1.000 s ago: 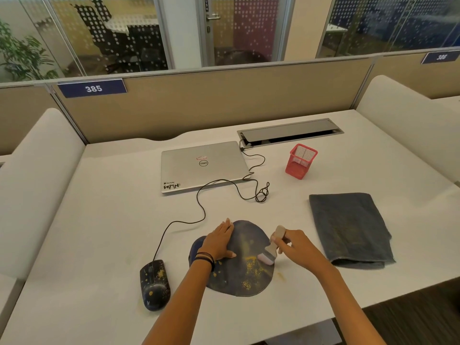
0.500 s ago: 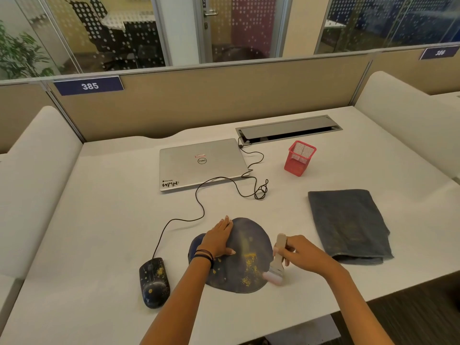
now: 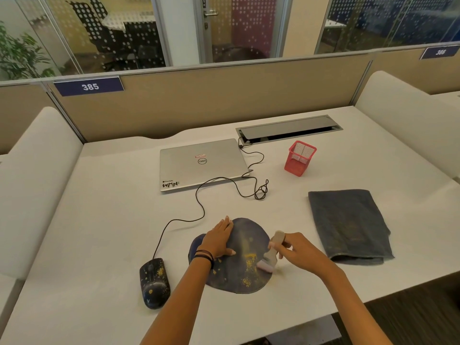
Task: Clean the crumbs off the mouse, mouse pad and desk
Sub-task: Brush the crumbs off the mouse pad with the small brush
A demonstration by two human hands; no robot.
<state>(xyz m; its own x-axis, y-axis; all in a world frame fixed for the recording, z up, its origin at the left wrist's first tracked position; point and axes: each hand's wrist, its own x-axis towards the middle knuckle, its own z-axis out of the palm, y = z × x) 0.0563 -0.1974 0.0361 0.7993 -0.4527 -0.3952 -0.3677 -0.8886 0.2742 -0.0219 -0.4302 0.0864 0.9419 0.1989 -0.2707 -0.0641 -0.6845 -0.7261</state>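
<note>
Left hand (image 3: 219,241): fingers flat, pinning mouse pad (image 3: 251,229), apparently to steady it. Right hand (image 3: 300,250): fingers curled round small brush (image 3: 271,252), bristles down beside crumbs (image 3: 249,263).

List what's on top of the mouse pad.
On the pad: yellow crumbs, the left hand flat, and the head of the brush the right hand grips. Anything under hand and brush head is covered.
</note>
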